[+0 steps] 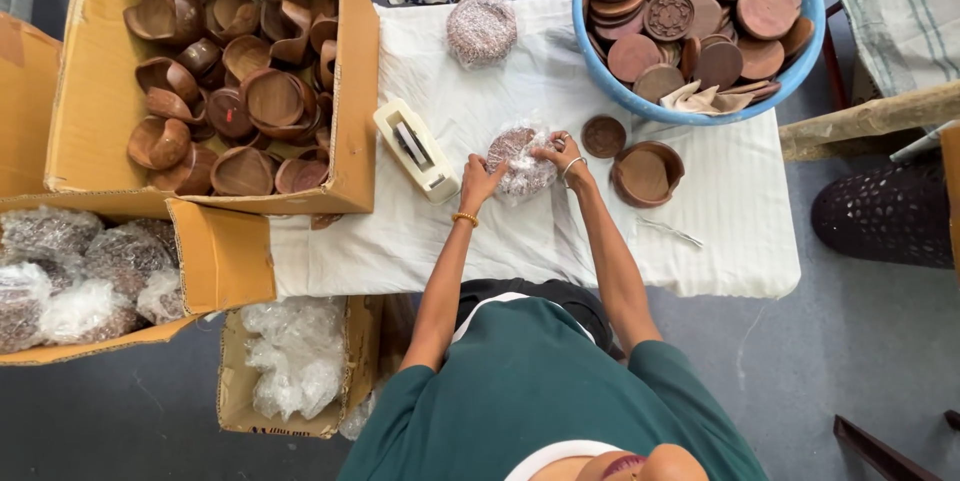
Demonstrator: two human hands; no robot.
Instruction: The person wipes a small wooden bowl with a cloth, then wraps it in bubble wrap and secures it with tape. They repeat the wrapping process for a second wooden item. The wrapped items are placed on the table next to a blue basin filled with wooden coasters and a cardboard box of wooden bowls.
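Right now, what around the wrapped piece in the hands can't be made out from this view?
- Wrapped item, head view: bubble wrap hides its shape and finish.
- Left hand and right hand: fingertips too small to show their grip.
- Tape dispenser: tape end too small.
- Blue tub: top edge crops it.

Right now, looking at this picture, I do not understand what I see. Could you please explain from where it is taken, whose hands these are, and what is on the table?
There is no machine here. The picture comes from above and looks straight down at a person in a green shirt. The left hand and right hand both press on a round wooden piece wrapped in bubble wrap. It lies on a table with a white cloth. Beside it are a tape dispenser, a small wooden lid, a wooden bowl and another wrapped bundle. A blue tub holds wooden lids, and a cardboard box holds wooden bowls.
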